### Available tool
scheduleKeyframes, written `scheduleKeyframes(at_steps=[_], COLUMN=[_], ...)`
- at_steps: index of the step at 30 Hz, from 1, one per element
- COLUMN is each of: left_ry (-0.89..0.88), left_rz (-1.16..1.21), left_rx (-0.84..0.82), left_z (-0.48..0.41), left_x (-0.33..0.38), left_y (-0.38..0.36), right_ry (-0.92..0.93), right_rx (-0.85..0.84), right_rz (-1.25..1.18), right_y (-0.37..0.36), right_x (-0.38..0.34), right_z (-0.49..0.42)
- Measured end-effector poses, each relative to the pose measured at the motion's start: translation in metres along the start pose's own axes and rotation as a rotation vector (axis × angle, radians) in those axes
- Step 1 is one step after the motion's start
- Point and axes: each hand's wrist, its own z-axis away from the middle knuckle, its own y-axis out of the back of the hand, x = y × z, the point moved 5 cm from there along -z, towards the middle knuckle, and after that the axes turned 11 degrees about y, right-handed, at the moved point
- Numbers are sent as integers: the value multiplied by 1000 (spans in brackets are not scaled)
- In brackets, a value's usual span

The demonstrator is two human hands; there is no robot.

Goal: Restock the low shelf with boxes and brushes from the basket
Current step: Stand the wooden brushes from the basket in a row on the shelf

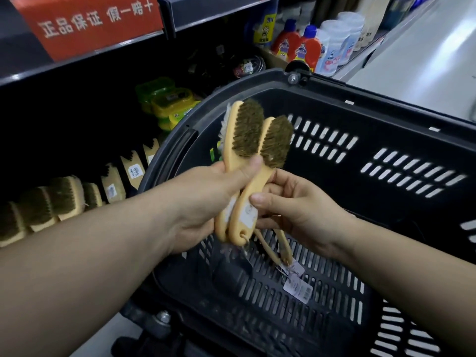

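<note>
Two tan-handled brushes with olive bristles are held up over the black basket (360,104). My left hand (206,194) grips the left brush (244,130), thumb across its handle. My right hand (296,210) pinches the handle of the right brush (275,143), which lies against the first. More tan handles with white price tags (297,286) lie on the basket floor under my hands. The low shelf (77,150) at the left holds a row of similar brushes (61,199).
Green and yellow boxed items (170,101) sit further back on the low shelf. Red and white bottles (306,47) stand on the shelf beyond the basket. A red sign (95,21) hangs on the shelf edge above. Grey aisle floor (425,60) runs to the right.
</note>
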Motion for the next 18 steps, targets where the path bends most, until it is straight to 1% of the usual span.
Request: scheduleKeyframes(at_steps=[2,3,6,8,9,10,11,12,14,15,16,18], left_ry=[-22,-22,-31,-44,-42,-40,-38,-34,-30,-33,-34,-22], left_rz=[-128,-146,-136,-93,-58,-36,-31,-28,-5,16,41,72], left_rx=[53,84,154,193,209,218,225,235,251,259,266,268], left_z=[0,0,-2,-4,-5,-6,-8,-8,-8,-9,-9,-8], left_x=[-2,-2,-2,0,0,0,0,0,1,1,1,0], left_y=[3,5,7,9,10,11,12,13,15,16,17,17], right_ry=[22,30,63,52,17,-45,-144,-274,-540,-606,-628,-627], right_rx=[-6,-8,-28,22,67,89,60,-17,-238,-328,-376,-376], right_rz=[156,224,307,364,476,650,866,1078,1392,1495,1571,1674], right_y=[1,2,12,32,46,59,70,79,88,90,91,93], right_x=[0,-1,-3,9,23,39,61,86,135,156,171,188], right_z=[-3,-5,-13,-20,-24,-27,-28,-27,-15,-8,-3,0])
